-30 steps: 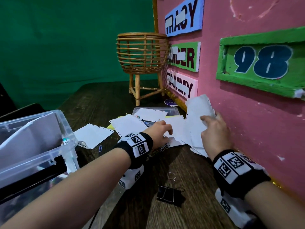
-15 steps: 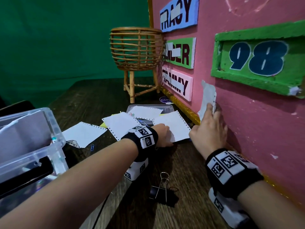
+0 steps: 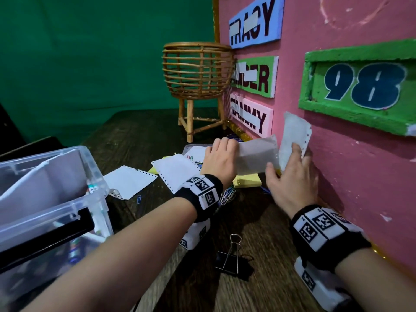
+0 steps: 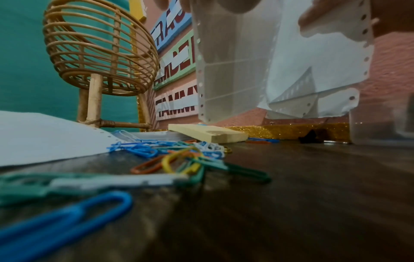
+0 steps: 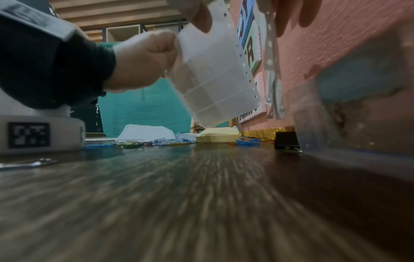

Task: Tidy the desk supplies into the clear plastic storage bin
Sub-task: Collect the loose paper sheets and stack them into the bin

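Note:
My left hand pinches a white perforated paper sheet and holds it off the desk; the right wrist view shows its curled fingers on the sheet's edge. My right hand grips other white sheets upright against the pink wall, its thumb touching the left hand's sheet. The clear plastic storage bin stands at the left with paper and pens inside. On the desk lie a yellow sticky-note pad, coloured paper clips, loose sheets and a black binder clip.
A rattan basket on legs stands at the back by the pink wall. A small clear box lies behind my left hand. Another black binder clip sits at the wall's foot. Bare dark wood lies between my forearms.
My left hand has picked up the sheet it rested on and raised it toward my right hand, uncovering the yellow pad. My right hand still holds its sheets against the wall.

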Motion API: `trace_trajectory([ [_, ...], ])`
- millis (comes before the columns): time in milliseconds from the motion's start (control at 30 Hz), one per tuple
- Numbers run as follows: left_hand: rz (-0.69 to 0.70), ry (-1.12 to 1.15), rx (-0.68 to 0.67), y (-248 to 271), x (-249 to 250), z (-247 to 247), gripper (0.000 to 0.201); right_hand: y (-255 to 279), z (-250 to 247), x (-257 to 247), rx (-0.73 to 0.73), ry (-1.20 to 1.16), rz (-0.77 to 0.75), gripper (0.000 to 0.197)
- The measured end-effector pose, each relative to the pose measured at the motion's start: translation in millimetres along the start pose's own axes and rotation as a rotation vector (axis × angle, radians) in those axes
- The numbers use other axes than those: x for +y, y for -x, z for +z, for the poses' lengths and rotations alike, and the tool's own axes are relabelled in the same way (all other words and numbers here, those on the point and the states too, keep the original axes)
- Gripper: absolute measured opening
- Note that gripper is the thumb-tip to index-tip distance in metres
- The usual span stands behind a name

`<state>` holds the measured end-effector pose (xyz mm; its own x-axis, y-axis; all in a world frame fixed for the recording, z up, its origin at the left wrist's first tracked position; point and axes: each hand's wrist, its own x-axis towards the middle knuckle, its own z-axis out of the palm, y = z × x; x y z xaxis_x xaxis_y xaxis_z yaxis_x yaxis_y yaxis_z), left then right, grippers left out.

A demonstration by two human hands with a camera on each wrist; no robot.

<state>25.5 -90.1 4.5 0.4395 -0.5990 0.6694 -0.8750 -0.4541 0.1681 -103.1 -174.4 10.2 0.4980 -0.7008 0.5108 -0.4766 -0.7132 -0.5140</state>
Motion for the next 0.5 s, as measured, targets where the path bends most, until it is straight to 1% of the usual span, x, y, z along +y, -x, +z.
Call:
trace_trajectory([
  [33, 0.034, 0.038, 0.049, 2, 0, 0, 0.046, 1, -1, -1, -0.002, -0.041, -0.021, 0.07],
  [100, 0.121, 0.095, 0.134, 3, -1, 1, 0.038, 2, -3, -2, -0.01, -0.137, -0.056, 0.069],
  [167, 0.186, 0.121, 0.176, 5, -1, 0, 0.03, 3, -5, -4, 0.008, -0.213, -0.08, 0.06],
  [233, 0.181, 0.143, 0.2, 4, -6, -3, 0.027, 2, -5, -3, 0.034, -0.234, -0.118, 0.043],
  [300, 0.132, 0.139, 0.222, 4, -18, -4, 0.024, 2, -3, -1, 0.046, -0.27, -0.171, 0.026],
  [333, 0.113, 0.124, 0.218, 4, -24, -6, 0.023, 3, -2, 0, 0.048, -0.305, -0.187, 0.022],
  [367, 0.1, 0.084, 0.213, 4, -32, -8, 0.024, 3, -2, 0, 0.048, -0.336, -0.188, 0.023],
  [400, 0.064, 0.012, 0.182, 3, -40, -12, 0.025, 3, -2, 0, 0.046, -0.353, -0.175, 0.027],
  [433, -0.018, -0.079, 0.097, 3, -48, -15, 0.025, 3, -2, -1, 0.04, -0.358, -0.156, 0.035],
  [500, -0.316, -0.249, -0.202, 5, -72, -15, 0.028, 4, -3, -1, 0.029, -0.359, -0.144, 0.051],
])
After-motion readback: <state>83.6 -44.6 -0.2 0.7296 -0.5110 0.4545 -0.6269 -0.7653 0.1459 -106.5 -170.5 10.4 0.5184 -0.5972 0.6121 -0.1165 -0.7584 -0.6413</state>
